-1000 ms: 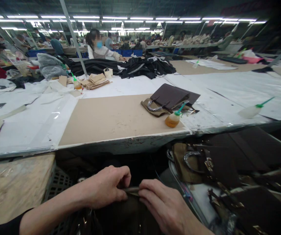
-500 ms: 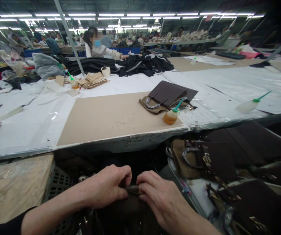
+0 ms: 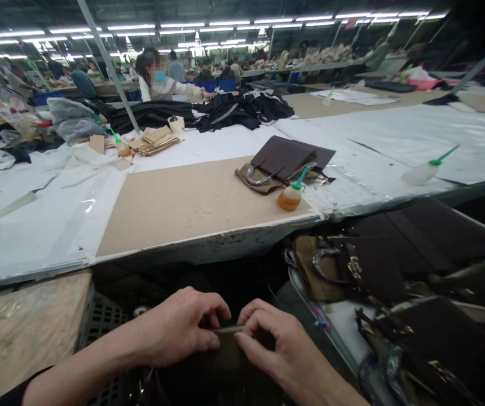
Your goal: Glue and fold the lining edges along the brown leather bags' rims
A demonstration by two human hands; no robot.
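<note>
Both my hands are low, below the table's front edge. My left hand (image 3: 181, 330) and my right hand (image 3: 274, 347) are closed, each pinching the top edge of a dark brown bag piece (image 3: 225, 361) held between them in my lap. The fingertips of the two hands nearly meet at the piece's thin upper rim. On the table above lies a tan cardboard mat (image 3: 183, 203), with a brown handbag (image 3: 285, 163) and an amber glue bottle (image 3: 291, 197) with a green nozzle at its right end.
A tray of brown bags (image 3: 352, 270) with metal handles sits at my right. A black crate (image 3: 107, 318) and a plastic-covered board (image 3: 22, 332) stand at my left. A clear glue bottle (image 3: 420, 172) lies further right. Other people work at far tables.
My right hand has curled its fingers and slid left toward the left hand along the piece's rim. The view has tilted slightly downward.
</note>
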